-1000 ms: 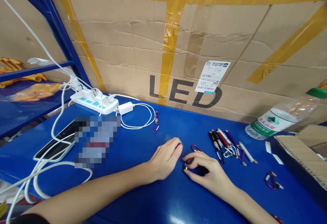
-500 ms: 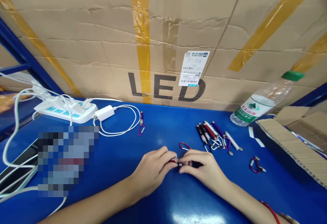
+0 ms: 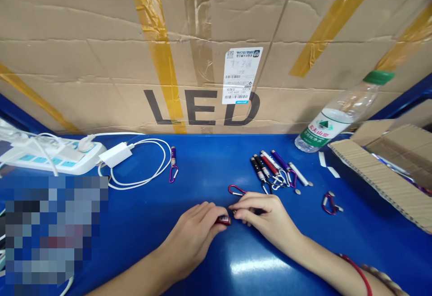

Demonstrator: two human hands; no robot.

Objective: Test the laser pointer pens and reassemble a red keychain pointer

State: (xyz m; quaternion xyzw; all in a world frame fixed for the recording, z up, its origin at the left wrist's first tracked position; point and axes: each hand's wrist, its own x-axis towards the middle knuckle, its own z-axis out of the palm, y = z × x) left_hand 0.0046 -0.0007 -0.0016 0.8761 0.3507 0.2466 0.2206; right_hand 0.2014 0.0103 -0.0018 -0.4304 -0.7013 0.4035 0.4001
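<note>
My left hand is closed around a short red tube, like the body of a keychain laser pointer, its open-looking end facing right. My right hand pinches something small and dark between thumb and forefinger, close to that end but apart from it; what it is I cannot make out. Just behind the right fingers a red carabiner clip shows, and its far end is hidden by the hand. Beyond lie several pen-like laser pointers in black, red, silver and purple with clips.
A purple laser pointer lies near a white charger and power strip. At right are a button cell, a red clip, a water bottle and an open cardboard box. A large carton stands behind.
My hands have drawn slightly apart; the right fingers no longer meet the left ones. More of the red tube shows in my left hand. The whole view has shifted.
</note>
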